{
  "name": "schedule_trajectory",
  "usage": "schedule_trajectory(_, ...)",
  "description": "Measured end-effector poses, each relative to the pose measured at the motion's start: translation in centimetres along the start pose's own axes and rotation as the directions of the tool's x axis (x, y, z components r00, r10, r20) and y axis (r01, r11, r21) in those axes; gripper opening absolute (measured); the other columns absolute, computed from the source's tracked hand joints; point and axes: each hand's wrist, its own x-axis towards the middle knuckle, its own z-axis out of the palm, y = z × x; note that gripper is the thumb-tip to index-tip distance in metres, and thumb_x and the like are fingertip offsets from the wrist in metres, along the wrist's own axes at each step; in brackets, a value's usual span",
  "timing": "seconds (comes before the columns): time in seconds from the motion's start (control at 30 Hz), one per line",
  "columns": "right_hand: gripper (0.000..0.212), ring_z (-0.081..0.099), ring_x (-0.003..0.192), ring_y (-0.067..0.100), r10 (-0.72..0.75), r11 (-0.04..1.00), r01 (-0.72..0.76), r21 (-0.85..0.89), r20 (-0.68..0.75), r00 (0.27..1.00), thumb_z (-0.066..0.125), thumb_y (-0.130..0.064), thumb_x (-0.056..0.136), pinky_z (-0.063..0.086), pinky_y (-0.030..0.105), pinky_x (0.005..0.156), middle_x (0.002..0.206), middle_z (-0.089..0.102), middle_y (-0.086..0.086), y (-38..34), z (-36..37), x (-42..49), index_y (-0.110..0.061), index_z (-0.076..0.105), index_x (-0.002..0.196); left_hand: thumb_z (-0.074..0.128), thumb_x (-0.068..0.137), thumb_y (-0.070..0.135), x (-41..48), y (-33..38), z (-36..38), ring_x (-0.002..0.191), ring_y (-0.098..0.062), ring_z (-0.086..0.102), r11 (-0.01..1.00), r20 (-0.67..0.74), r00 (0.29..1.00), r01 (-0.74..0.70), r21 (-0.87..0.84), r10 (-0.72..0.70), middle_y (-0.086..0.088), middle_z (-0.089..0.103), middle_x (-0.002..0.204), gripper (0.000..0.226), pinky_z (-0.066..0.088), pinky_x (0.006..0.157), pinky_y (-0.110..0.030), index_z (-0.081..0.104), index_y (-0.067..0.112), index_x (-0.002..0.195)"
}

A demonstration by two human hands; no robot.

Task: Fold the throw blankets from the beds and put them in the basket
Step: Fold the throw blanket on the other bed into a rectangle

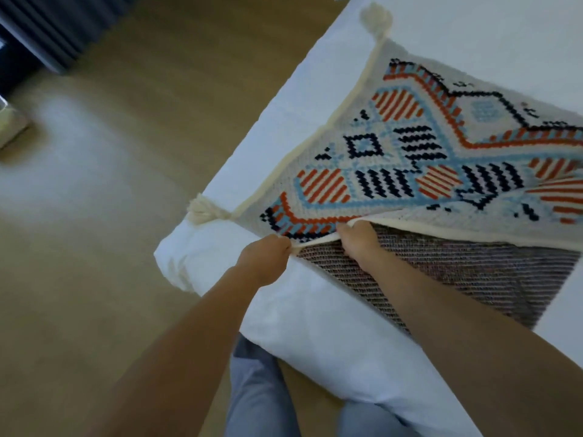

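The throw blanket [426, 146] is spread by the near corner of the bed [315, 316]. Its cream near edge is pinched by the left hand [265, 257] and gripped by the right hand [359, 238], fingers [282, 244] clamped on it. If pulled unevenly, the fold could be skewed, or the blanket dragged off the bed's edge.

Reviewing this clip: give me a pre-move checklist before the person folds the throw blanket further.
1. Grip of left hand on throw blanket edge: ok, pinched.
2. Grip of right hand on same edge: ok.
3. Blanket supported by bed: ok.
4. Far corners aligned: cannot tell, out of frame.
5. Route to basket: cannot tell, it is not in view.
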Motion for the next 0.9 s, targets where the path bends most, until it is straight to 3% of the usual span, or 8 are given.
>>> schedule_trajectory(0.13,0.038,0.053,0.082,0.027,0.029,0.998,-0.030,-0.059,-0.021,0.999,0.046,-0.033,0.095,0.042,0.031,0.072,0.095,0.053,0.013,-4.8,6.3,2.9,0.000,0.053,0.114,0.031,0.098,0.021,3.6,-8.6,-1.6,0.086,-0.027,0.056,0.968,0.036,0.991,-0.131,0.213,0.126,-0.009,0.052,0.102,0.022,0.040,0.064,-0.034,0.049,0.012,0.107)
schedule_trajectory(0.27,0.035,0.054,0.066,0.021,0.090,0.978,-0.091,-0.188,-0.018,0.996,0.044,-0.032,0.095,0.038,0.027,0.053,0.080,0.056,0.006,-9.2,12.6,5.2,0.000,0.053,0.104,0.032,0.097,0.018,6.4,-16.2,-2.9,0.090,-0.027,0.057,0.923,0.070,0.982,-0.187,0.338,0.173,-0.008,0.052,0.103,0.022,0.039,0.070,-0.035,0.048,0.014,0.112)
schedule_trajectory(0.33,0.033,0.051,0.063,0.019,0.121,0.972,-0.128,-0.195,-0.048,0.991,0.042,-0.029,0.095,0.038,0.028,0.053,0.080,0.055,0.006,-10.7,14.7,6.1,-0.001,0.054,0.107,0.033,0.096,0.017,7.8,-18.4,-3.1,0.094,-0.026,0.056,0.908,0.074,0.979,-0.202,0.367,0.187,-0.007,0.051,0.106,0.024,0.036,0.073,-0.034,0.048,0.016,0.115)
schedule_trajectory(0.43,0.043,0.057,0.101,0.032,0.136,0.963,-0.156,-0.219,-0.103,0.985,0.037,-0.028,0.097,0.038,0.030,0.075,0.121,0.056,0.020,-12.1,16.6,7.7,0.003,0.050,0.123,0.036,0.095,0.015,9.9,-19.8,-2.6,0.099,-0.026,0.052,0.903,0.095,0.967,-0.256,0.345,0.238,-0.007,0.049,0.108,0.027,0.036,0.078,-0.035,0.048,0.018,0.118)
schedule_trajectory(0.5,0.043,0.054,0.109,0.034,0.141,0.961,-0.165,-0.220,-0.119,0.983,0.036,-0.029,0.098,0.037,0.030,0.077,0.128,0.054,0.021,-12.4,17.2,8.3,0.003,0.051,0.123,0.038,0.092,0.012,10.8,-20.1,-2.1,0.102,-0.026,0.050,0.898,0.128,0.960,-0.279,0.339,0.250,-0.007,0.048,0.110,0.033,0.036,0.081,-0.037,0.046,0.020,0.123)
schedule_trajectory(0.73,0.039,0.056,0.098,0.030,0.109,0.973,-0.120,-0.197,-0.064,0.992,0.040,-0.029,0.097,0.037,0.028,0.074,0.114,0.061,0.019,-12.6,18.7,8.9,0.003,0.058,0.109,0.040,0.091,0.013,11.6,-21.8,-1.1,0.101,-0.024,0.051,0.852,0.125,0.960,-0.279,0.443,0.250,-0.004,0.050,0.110,0.037,0.036,0.079,-0.035,0.044,0.023,0.126)
schedule_trajectory(0.83,0.036,0.055,0.090,0.026,0.076,0.984,-0.078,-0.163,-0.015,0.997,0.043,-0.033,0.096,0.037,0.030,0.073,0.082,0.056,0.007,-12.9,19.1,9.0,-0.005,0.057,0.078,0.042,0.089,0.013,11.5,-22.3,-1.0,0.105,-0.024,0.048,0.839,0.104,0.974,-0.226,0.495,0.201,-0.004,0.046,0.117,0.040,0.035,0.081,-0.035,0.041,0.022,0.128)
schedule_trajectory(0.9,0.034,0.051,0.081,0.023,0.065,0.987,-0.064,-0.147,-0.001,0.998,0.040,-0.034,0.097,0.036,0.028,0.070,0.078,0.048,0.001,-12.9,18.9,8.9,-0.010,0.052,0.076,0.044,0.088,0.015,11.3,-22.1,-0.9,0.111,-0.024,0.044,0.849,0.088,0.986,-0.166,0.501,0.141,-0.005,0.042,0.124,0.050,0.036,0.085,-0.036,0.032,0.021,0.135)
